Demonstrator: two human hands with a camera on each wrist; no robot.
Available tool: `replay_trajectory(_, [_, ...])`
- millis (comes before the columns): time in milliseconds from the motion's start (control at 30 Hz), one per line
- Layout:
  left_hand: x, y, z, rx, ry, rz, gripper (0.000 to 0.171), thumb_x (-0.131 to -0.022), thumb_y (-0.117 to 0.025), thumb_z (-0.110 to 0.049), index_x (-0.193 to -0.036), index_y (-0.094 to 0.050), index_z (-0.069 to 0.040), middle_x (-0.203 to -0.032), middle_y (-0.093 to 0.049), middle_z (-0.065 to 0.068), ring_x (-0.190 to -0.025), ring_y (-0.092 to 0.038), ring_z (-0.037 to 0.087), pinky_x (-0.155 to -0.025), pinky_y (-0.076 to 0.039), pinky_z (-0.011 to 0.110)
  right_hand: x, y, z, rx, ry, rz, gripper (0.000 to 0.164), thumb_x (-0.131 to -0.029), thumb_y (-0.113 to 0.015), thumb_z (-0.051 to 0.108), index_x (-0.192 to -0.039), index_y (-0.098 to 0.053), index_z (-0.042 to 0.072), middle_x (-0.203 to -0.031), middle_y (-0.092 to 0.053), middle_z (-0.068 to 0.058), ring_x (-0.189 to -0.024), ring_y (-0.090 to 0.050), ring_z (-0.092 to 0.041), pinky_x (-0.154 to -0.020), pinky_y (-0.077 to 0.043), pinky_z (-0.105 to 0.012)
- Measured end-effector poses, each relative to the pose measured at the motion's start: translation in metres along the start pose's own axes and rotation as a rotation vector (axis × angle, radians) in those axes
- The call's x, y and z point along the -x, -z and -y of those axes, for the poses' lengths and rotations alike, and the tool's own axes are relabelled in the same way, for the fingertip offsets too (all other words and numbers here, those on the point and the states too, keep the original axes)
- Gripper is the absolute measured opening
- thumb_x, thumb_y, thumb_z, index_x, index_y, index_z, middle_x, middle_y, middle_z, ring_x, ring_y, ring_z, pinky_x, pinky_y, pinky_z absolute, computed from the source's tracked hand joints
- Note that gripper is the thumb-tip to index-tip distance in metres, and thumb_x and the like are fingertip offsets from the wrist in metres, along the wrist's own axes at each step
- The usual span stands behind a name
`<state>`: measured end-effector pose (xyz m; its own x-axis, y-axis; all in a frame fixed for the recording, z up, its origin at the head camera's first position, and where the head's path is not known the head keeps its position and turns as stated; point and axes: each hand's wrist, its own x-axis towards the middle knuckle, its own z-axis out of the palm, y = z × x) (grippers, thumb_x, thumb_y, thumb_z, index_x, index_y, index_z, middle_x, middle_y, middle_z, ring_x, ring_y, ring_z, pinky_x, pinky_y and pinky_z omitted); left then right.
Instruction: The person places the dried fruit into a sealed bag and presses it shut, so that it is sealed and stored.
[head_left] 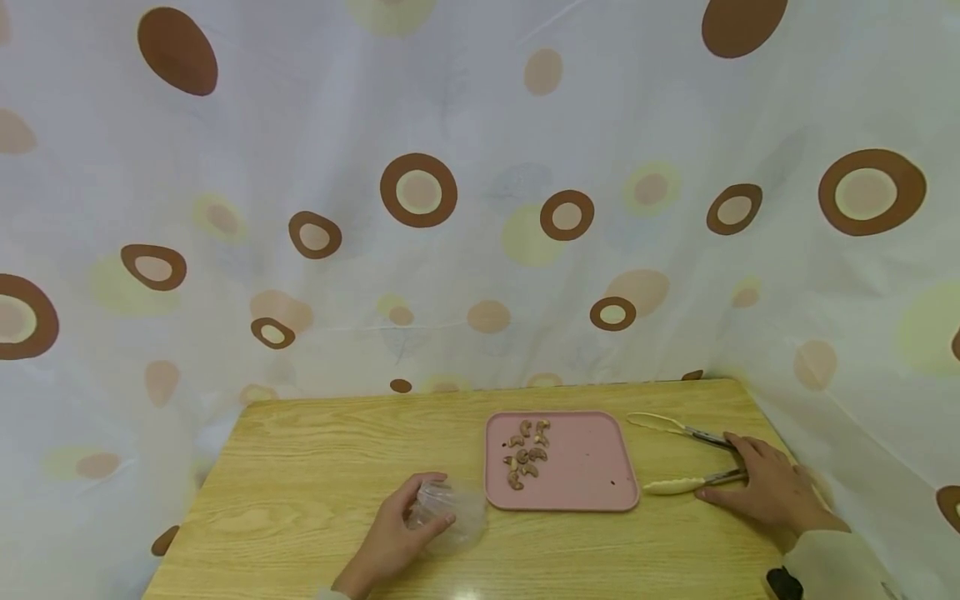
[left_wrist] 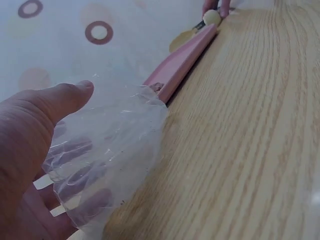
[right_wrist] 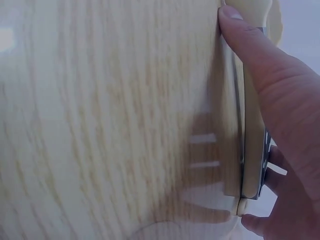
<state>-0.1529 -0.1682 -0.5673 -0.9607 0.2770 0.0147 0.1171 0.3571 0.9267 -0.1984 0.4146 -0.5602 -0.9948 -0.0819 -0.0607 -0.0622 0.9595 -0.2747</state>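
Note:
A crinkled clear plastic bag [head_left: 459, 521] stands on the table just left of the pink tray. My left hand [head_left: 393, 529] holds it from the left, thumb on the near side and fingers on the far side; the fingers show through the film of the bag [left_wrist: 120, 145] in the left wrist view. At the right, my right hand [head_left: 772, 487] grips a pair of tongs [head_left: 675, 486] with metal arms and cream tips. The thumb lies along one arm, the fingers at the other. The tongs' arms are spread, tips pointing left toward the tray.
Between the hands lies the pink tray [head_left: 577, 458], with several cashew nuts [head_left: 522, 456] in its left half and a few dark crumbs. The wooden table [head_left: 322, 450] reaches back to a patterned curtain [head_left: 480, 250], which also hangs along both sides.

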Motion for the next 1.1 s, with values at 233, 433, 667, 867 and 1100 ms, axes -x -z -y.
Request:
replay_trajectory(233, [0.005, 0.001, 0.004, 0.144, -0.022, -0.042, 0.058, -0.098, -0.083, -0.016, -0.149, -0.058, -0.004, -0.147, -0.067, 0.017, -0.123, -0.069, 0.008, -0.103, -0.058, 0.020, 0.002, 0.001, 0.001, -0.008, -0.019, 0.012, 0.117, -0.088, -0.079, 0.071, -0.161, -0.036, -0.010, -0.153, -0.043, -0.049, -0.133, -0.045, -0.070, -0.096, -0.034, -0.095])
replay_trajectory(433, [0.005, 0.001, 0.006, 0.218, -0.072, -0.057, 0.057, -0.097, -0.082, -0.009, -0.147, -0.057, 0.001, -0.147, -0.064, 0.023, -0.121, -0.069, 0.006, -0.103, -0.059, 0.021, 0.003, 0.003, 0.003, -0.006, -0.028, 0.025, 0.115, -0.089, -0.078, 0.072, -0.160, -0.038, -0.009, -0.151, -0.044, -0.048, -0.130, -0.046, -0.072, -0.093, -0.035, -0.096])
replay_trajectory(667, [0.009, -0.003, 0.007, 0.265, -0.134, -0.096, 0.052, -0.096, -0.081, -0.003, -0.144, -0.061, -0.004, -0.146, -0.066, 0.023, -0.124, -0.067, 0.006, -0.106, -0.057, 0.020, 0.003, 0.005, 0.003, 0.022, -0.022, 0.014, 0.113, -0.087, -0.079, 0.073, -0.155, -0.044, -0.010, -0.148, -0.049, -0.047, -0.126, -0.051, -0.072, -0.091, -0.039, -0.092])
replay_trajectory(867, [0.012, -0.006, 0.008, 0.306, -0.138, -0.116, 0.053, -0.096, -0.080, 0.000, -0.145, -0.061, -0.003, -0.145, -0.067, 0.024, -0.123, -0.069, 0.007, -0.105, -0.058, 0.022, 0.006, 0.007, 0.002, 0.036, -0.005, -0.011, 0.109, -0.086, -0.081, 0.071, -0.151, -0.050, -0.011, -0.144, -0.054, -0.046, -0.122, -0.056, -0.069, -0.088, -0.049, -0.083])
replay_trajectory(1100, [0.012, -0.009, 0.009, 0.306, -0.135, -0.125, 0.051, -0.096, -0.080, 0.000, -0.143, -0.062, -0.005, -0.144, -0.068, 0.023, -0.122, -0.070, 0.008, -0.105, -0.058, 0.022, 0.013, 0.006, -0.004, -0.006, 0.016, -0.043, 0.104, -0.085, -0.085, 0.067, -0.144, -0.056, -0.014, -0.138, -0.058, -0.043, -0.116, -0.062, -0.063, -0.089, -0.055, -0.073])
